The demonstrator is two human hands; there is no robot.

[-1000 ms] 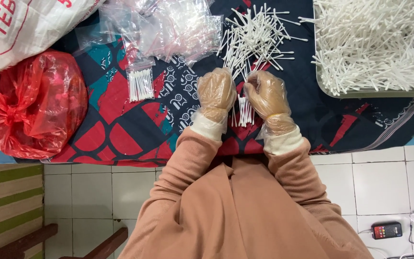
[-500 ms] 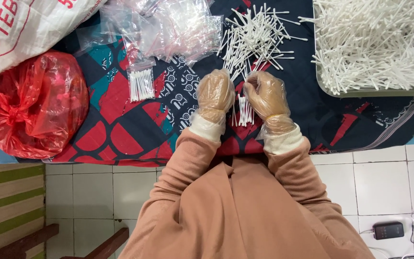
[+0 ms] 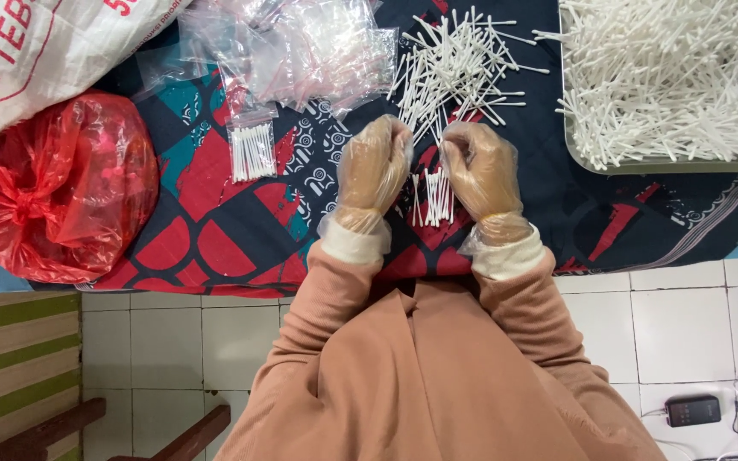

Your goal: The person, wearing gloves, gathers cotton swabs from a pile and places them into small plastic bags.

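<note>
Both gloved hands, left hand (image 3: 373,171) and right hand (image 3: 482,171), pinch a small bundle of cotton swabs (image 3: 434,198) (upright, pointing toward the loose swab pile (image 3: 459,72)) between them.

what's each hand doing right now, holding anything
left hand: closed, fingers curled on the bundle of cotton swabs
right hand: closed on the same bundle

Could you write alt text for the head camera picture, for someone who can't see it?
Seen from above, a person's gloved left hand and right hand gather a small bundle of cotton swabs over a patterned cloth. Around them lie a loose swab pile, a swab-filled metal tray, clear bags and a red plastic bag.
</note>
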